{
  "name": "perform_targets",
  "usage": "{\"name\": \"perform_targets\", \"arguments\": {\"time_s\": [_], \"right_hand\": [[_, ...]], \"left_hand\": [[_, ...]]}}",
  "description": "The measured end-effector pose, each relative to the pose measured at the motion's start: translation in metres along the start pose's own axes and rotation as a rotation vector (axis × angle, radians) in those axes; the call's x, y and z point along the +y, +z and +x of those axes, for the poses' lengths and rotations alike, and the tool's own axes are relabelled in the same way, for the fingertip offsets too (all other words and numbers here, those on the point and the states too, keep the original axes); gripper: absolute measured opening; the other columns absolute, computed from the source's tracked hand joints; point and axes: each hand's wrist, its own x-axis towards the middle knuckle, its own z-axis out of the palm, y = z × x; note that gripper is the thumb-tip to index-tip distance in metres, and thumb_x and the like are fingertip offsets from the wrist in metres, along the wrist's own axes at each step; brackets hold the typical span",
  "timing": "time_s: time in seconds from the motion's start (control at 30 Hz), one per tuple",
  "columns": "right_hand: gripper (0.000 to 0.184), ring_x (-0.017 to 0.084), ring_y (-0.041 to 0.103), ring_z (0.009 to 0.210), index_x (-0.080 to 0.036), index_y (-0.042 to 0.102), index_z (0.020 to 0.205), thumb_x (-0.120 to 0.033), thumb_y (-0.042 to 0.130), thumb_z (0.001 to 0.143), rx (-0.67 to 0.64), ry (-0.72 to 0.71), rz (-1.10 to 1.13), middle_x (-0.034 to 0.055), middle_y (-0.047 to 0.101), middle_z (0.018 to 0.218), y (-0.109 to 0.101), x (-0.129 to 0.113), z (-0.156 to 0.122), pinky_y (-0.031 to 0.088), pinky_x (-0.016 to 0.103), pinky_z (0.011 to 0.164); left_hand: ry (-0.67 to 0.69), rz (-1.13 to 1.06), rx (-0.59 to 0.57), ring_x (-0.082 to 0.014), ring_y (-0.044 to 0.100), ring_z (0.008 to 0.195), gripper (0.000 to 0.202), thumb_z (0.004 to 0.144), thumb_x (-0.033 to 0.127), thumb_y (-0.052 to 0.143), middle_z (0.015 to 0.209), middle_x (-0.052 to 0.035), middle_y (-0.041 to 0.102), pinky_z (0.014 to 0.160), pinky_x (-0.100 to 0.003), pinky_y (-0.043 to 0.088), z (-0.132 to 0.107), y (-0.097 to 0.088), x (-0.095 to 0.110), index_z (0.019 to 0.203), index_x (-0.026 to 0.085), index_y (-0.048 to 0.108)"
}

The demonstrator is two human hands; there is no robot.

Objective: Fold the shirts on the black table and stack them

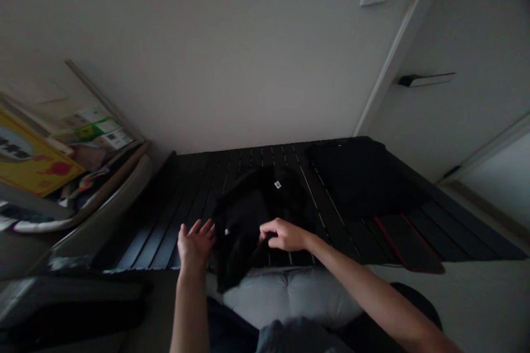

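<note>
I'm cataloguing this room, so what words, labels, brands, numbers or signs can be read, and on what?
None can be read for certain.
Yellow box: lettering in a pale oval, too blurred.
Green-and-white packaging: dark marks, too small.
Black cloth: white tag with a dark mark, too small.

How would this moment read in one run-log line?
left hand: open, beside black cloth; right hand: pinching black cloth; support: dark slatted surface

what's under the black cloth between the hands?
The black slatted surface shows around the black cloth; the cloth's near-left end overlaps the gray cushion in view. Whatever lies directly beneath is covered, so nothing more can be told.
</note>
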Motion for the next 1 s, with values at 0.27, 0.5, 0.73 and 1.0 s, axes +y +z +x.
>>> {"name": "perform_targets", "arguments": {"time_s": [0.27,0.5,0.73,1.0], "right_hand": [[0.022,0.020,0.064,0.094,-0.016,0.064,0.084,-0.012,0.054,0.065,-0.357,0.076,0.245,0.0042,0.071,0.095,-0.025,0.008,-0.051,0.047,0.032,0.086],[0.016,0.022,0.061,0.092,-0.017,0.060,0.090,-0.021,0.047,0.081,0.711,0.257,-0.135,0.0103,0.066,0.097,-0.048,0.040,-0.053,0.046,0.037,0.087],[0.056,0.034,0.046,0.116,-0.007,0.043,0.132,-0.023,0.056,0.080,0.972,0.561,-0.782,0.0217,0.051,0.128,-0.026,0.101,-0.044,0.039,0.043,0.094],[0.026,0.030,0.051,0.105,-0.018,0.061,0.109,-0.030,0.057,0.085,0.901,0.686,-0.800,0.0125,0.061,0.108,-0.036,0.107,-0.048,0.041,0.040,0.084]], "left_hand": [[0.656,0.387,0.026,-0.0244,0.051,0.125,0.049,0.081,0.037,0.058,0.137,-0.0102,0.052,0.102,-0.038,0.044,-0.008,0.028,-0.006,0.127,0.024,0.047],[1.080,0.868,-0.437,-0.0234,0.040,0.134,0.057,0.084,0.025,0.060,0.141,-0.0079,0.049,0.111,-0.039,0.030,-0.024,0.137,0.014,0.138,0.025,0.043],[0.974,1.185,-0.430,-0.0268,0.061,0.107,0.026,0.086,0.020,0.055,0.109,-0.0120,0.068,0.098,-0.041,0.041,0.011,0.182,-0.013,0.111,0.018,0.064],[0.934,0.813,0.254,-0.0205,0.062,0.098,0.029,0.085,0.013,0.042,0.101,-0.0070,0.067,0.090,-0.032,0.047,0.039,0.085,0.017,0.106,0.018,0.061]]}}
